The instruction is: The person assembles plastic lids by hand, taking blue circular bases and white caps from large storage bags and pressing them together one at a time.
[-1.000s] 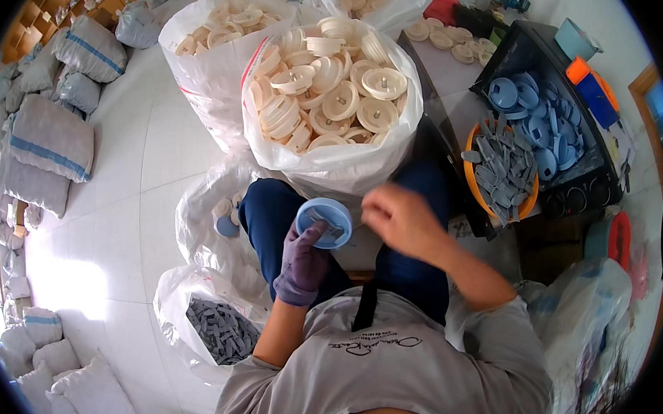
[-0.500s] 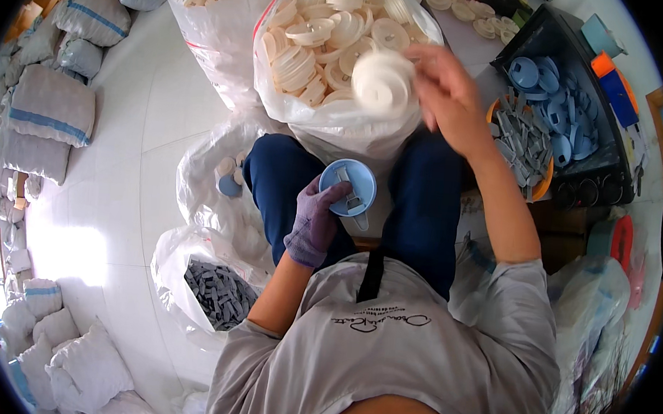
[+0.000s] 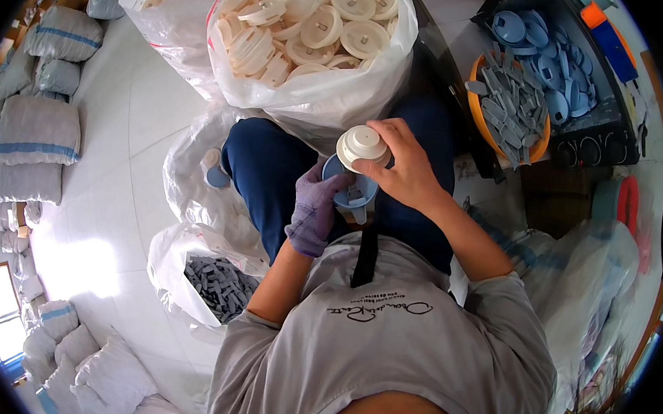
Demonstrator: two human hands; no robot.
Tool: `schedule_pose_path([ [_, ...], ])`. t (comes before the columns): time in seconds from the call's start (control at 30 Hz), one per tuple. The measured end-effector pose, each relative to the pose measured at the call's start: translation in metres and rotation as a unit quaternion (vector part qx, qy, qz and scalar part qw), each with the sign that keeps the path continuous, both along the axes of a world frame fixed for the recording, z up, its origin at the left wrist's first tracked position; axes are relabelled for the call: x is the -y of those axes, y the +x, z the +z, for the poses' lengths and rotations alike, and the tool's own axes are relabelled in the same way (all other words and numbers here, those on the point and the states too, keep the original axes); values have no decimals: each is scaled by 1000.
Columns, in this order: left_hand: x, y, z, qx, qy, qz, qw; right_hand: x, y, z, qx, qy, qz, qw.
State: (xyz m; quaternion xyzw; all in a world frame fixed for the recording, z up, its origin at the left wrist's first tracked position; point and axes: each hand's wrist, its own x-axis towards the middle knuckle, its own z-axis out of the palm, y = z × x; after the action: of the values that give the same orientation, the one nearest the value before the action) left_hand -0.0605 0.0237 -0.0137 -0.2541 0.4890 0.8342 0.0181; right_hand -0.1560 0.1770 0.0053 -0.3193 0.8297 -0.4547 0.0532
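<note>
Holding a round blue plastic part (image 3: 350, 191) over the lap, the left hand (image 3: 314, 210) wears a purple glove, and its fingers are curled up around the part's near side. The right hand (image 3: 398, 165) is bare. Its fingers are closed narrowly on a cream-white round cap (image 3: 362, 145), gripping it at the rim, with the cap seated on top of the blue part and touching it (whether it is fully pressed home cannot be told). Both parts sit between the knees of the dark blue trousers (image 3: 265, 168), just in front of the grey shirt (image 3: 383, 341).

Surrounding stock:
- A clear plastic bag (image 3: 316, 90) filled with further cream-white caps stands directly ahead of the hands, touching the knees.
- A second clear bag (image 3: 161, 3) of the same caps stands to its left.
- A white bag (image 3: 170, 261) on the floor at the person's left holds grey flat strips (image 3: 218, 284).
- An orange bowl (image 3: 482, 125) at the right holds more grey strips.
- A black crate (image 3: 582, 140) beyond the bowl holds blue round parts.
- Stacked white sacks (image 3: 33, 128) line the left edge of the floor, well apart from the hands.
</note>
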Motion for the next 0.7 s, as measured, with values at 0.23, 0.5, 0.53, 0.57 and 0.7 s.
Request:
schedule_pose_path([
  [0.23, 10, -3, -7, -52, 84, -51, 994, -9, 5, 0, 111, -108, 80, 985],
  [0.5, -3, 7, -16, -163, 115, -65, 978, -11, 2, -4, 126, -135, 155, 971],
  [0.53, -4, 8, -20, -143, 137, -64, 978, -11, 2, -2, 111, -126, 161, 972],
  [0.57, -4, 9, -23, -123, 159, -62, 978, -10, 2, 0, 96, -118, 168, 974],
  [0.7, -12, 11, -14, -60, 209, -35, 975, -12, 6, 15, 56, -16, 143, 988],
])
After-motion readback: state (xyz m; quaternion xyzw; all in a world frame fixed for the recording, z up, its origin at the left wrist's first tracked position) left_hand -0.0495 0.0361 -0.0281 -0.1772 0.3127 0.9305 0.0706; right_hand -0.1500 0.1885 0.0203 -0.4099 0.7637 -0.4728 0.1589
